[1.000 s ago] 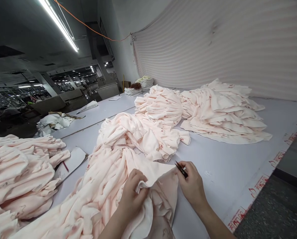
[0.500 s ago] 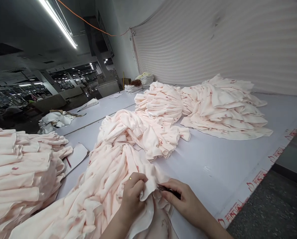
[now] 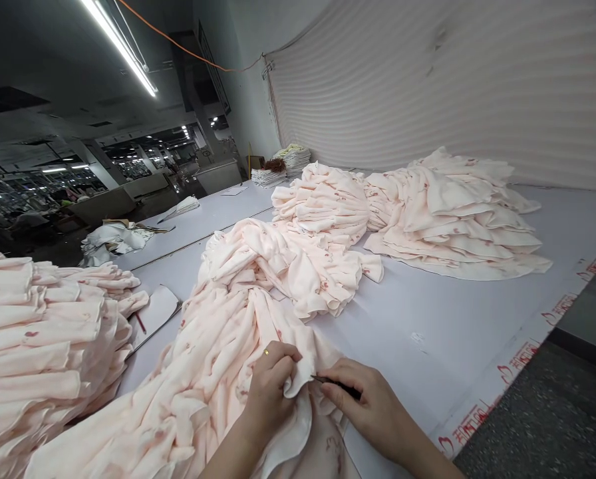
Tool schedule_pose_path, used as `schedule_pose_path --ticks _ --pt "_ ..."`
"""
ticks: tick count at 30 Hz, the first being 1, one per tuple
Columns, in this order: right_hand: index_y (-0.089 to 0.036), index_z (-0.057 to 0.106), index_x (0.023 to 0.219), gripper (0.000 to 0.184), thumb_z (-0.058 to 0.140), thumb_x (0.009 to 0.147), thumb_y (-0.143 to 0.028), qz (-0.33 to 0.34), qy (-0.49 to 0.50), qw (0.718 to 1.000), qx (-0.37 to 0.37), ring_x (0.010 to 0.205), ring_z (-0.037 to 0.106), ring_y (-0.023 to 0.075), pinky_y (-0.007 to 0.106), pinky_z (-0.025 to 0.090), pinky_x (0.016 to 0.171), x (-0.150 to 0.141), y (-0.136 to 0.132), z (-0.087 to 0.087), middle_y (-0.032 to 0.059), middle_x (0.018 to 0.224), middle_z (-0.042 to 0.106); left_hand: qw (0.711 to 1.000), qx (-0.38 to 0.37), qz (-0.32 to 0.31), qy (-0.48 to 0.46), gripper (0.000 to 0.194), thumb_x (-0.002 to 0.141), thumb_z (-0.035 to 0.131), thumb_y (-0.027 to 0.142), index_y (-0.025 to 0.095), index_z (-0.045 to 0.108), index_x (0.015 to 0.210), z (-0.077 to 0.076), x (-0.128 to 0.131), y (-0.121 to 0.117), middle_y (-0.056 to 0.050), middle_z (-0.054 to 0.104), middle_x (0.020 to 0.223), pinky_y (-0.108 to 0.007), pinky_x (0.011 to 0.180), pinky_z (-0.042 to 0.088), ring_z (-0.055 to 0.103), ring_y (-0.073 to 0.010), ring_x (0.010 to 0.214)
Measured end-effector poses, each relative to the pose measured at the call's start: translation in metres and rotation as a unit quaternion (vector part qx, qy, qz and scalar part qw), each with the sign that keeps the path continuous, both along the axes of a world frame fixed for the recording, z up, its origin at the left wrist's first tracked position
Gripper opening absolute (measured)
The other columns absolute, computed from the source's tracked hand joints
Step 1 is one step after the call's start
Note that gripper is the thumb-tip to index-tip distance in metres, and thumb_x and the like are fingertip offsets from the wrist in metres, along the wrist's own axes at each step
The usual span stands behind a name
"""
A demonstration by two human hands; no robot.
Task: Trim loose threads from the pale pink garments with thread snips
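Observation:
Pale pink printed fleece cloth (image 3: 238,332) lies heaped in front of me. My left hand (image 3: 273,382) is closed on a fold of it, a gold ring on one finger. Dark thread snips (image 3: 345,388) sit in my right hand (image 3: 365,402), closed around them. Their tip touches or almost touches the edge of the gripped fold, just right of my left hand. Whether the blades are apart cannot be made out. Below my hands the cloth hangs in loose layers.
More pink cloth is piled at the left (image 3: 33,346) and the far right (image 3: 452,219). A pad of paper (image 3: 155,313) with a dark red pen (image 3: 141,324) lies between heaps. Stacked bundles (image 3: 293,159) stand at the back. The table (image 3: 408,313) ends at right in red-printed edging.
My right hand has moved left and down, bringing the snips from the stretched cloth corner to the fold by my left hand. The stretched corner has slackened.

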State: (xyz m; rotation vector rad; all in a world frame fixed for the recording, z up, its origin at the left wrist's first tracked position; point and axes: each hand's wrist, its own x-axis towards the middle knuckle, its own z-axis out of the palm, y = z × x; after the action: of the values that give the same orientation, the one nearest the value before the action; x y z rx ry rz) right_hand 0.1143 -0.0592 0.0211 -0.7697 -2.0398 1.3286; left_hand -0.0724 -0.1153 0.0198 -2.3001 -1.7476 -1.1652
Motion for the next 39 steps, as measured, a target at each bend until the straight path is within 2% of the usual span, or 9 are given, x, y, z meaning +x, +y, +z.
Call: schedule_pose_path --ticks 5,9,14,18,21,25,29,35,39 --pt "-0.025 0.071 0.086 0.015 0.056 0.083 -0.027 -0.001 0.006 1.0 0.0 0.073 0.06 0.0175 0.026 0.047 0.068 -0.001 0.001 -0.001 0.0025 0.078 0.066 1.0 -0.005 0.003 -0.004 0.023 0.074 0.048 0.006 0.02 0.037 0.059 0.003 0.002 0.001 -0.006 0.06 0.077 -0.026 0.059 0.039 0.052 -0.0147 0.067" --pt "-0.022 0.068 0.091 0.017 0.053 0.084 -0.027 -0.05 0.04 0.998 -0.016 0.076 0.061 0.0175 0.026 0.049 0.069 -0.004 -0.002 -0.01 0.0035 0.082 0.065 0.999 -0.022 0.012 -0.035 0.026 0.077 0.052 0.011 0.02 0.037 0.057 0.002 0.004 0.001 -0.005 0.06 0.074 -0.025 0.06 0.039 0.052 -0.0148 0.067" --pt "-0.024 0.057 0.104 0.027 0.061 0.077 -0.024 -0.106 0.083 0.991 -0.008 0.088 0.059 0.0183 0.026 0.049 0.076 -0.023 -0.006 -0.018 0.004 0.095 0.062 0.975 -0.123 0.087 -0.161 0.012 0.076 0.057 0.02 0.02 0.05 0.066 0.004 0.006 0.004 -0.001 0.058 0.065 -0.025 0.058 0.039 0.053 -0.0152 0.062" --pt "-0.022 0.062 0.093 0.014 0.057 0.081 -0.026 -0.118 0.128 0.984 0.035 0.081 0.059 0.0166 0.024 0.047 0.071 -0.041 0.003 -0.019 0.0033 0.087 0.061 0.949 -0.185 0.069 -0.247 0.007 0.075 0.057 0.021 0.018 0.06 0.08 0.006 0.005 0.004 -0.003 0.063 0.077 -0.027 0.068 0.042 0.057 -0.0182 0.074" --pt "-0.019 0.061 0.078 0.017 0.054 0.085 -0.033 -0.107 0.148 0.983 -0.014 0.068 0.057 0.0144 0.022 0.045 0.063 -0.049 0.01 -0.019 0.0006 0.072 0.059 0.927 -0.214 0.07 -0.299 0.015 0.08 0.056 0.031 0.018 0.062 0.082 0.009 0.004 0.004 -0.002 0.062 0.076 -0.027 0.068 0.042 0.056 -0.0177 0.074" --pt "-0.019 0.055 0.079 0.023 0.047 0.089 -0.038 -0.139 0.178 0.97 -0.089 0.063 0.056 0.0138 0.022 0.044 0.062 -0.053 0.016 -0.017 -0.0011 0.065 0.059 0.901 -0.255 0.075 -0.342 0.024 0.081 0.057 0.038 0.019 0.063 0.095 0.014 0.006 0.004 -0.002 0.061 0.079 -0.026 0.068 0.041 0.054 -0.0174 0.075" --pt "-0.019 0.053 0.079 0.022 0.049 0.087 -0.039 -0.16 0.203 0.96 -0.11 0.067 0.058 0.0155 0.025 0.045 0.068 -0.052 0.021 -0.011 0.0001 0.066 0.062 0.883 -0.261 0.068 -0.384 0.026 0.081 0.058 0.041 0.016 0.064 0.084 0.014 0.006 0.005 -0.002 0.061 0.076 -0.024 0.063 0.039 0.052 -0.0158 0.07" --pt "-0.019 0.064 0.091 0.021 0.056 0.081 -0.035 -0.084 0.075 0.993 -0.041 0.081 0.061 0.0195 0.027 0.047 0.071 -0.029 0.015 -0.005 0.0046 0.087 0.066 0.872 -0.215 0.082 -0.433 0.023 0.078 0.061 0.038 0.015 0.06 0.076 0.011 0.008 0.004 0.0 0.059 0.068 -0.022 0.062 0.039 0.051 -0.0134 0.065" --pt "-0.024 0.068 0.095 0.02 0.055 0.083 -0.033 -0.094 0.013 0.995 0.016 0.081 0.062 0.0194 0.028 0.047 0.072 -0.026 0.008 -0.01 0.0036 0.089 0.067 0.87 -0.223 0.067 -0.435 0.022 0.078 0.062 0.037 0.015 0.062 0.077 0.011 0.012 0.004 -0.001 0.061 0.073 -0.022 0.064 0.04 0.052 -0.0143 0.069"
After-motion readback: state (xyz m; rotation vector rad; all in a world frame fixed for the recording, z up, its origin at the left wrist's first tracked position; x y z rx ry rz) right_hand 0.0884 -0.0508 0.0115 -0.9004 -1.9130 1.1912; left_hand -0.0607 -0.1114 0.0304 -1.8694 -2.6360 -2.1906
